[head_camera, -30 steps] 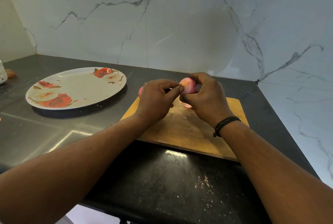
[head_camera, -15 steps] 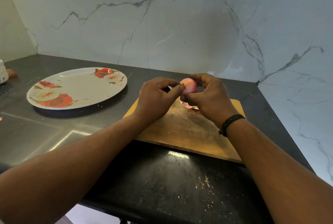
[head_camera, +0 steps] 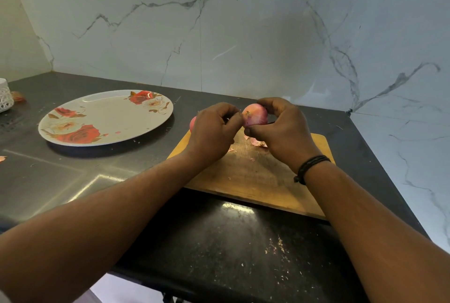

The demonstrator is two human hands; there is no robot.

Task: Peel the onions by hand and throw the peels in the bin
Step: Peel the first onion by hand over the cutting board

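Onion is held above the board's 12 o'clock edge, right hand grip clamped around it. Left hand fingertips pinch at its skin. Risks: the thin peel may tear short, and loose peels may scatter over the table.

two onions, one plate, one cutting board, two hands

onion held in right hand over cutting board | left hand pinched at onion's left | peel scraps on board | plate left on bench
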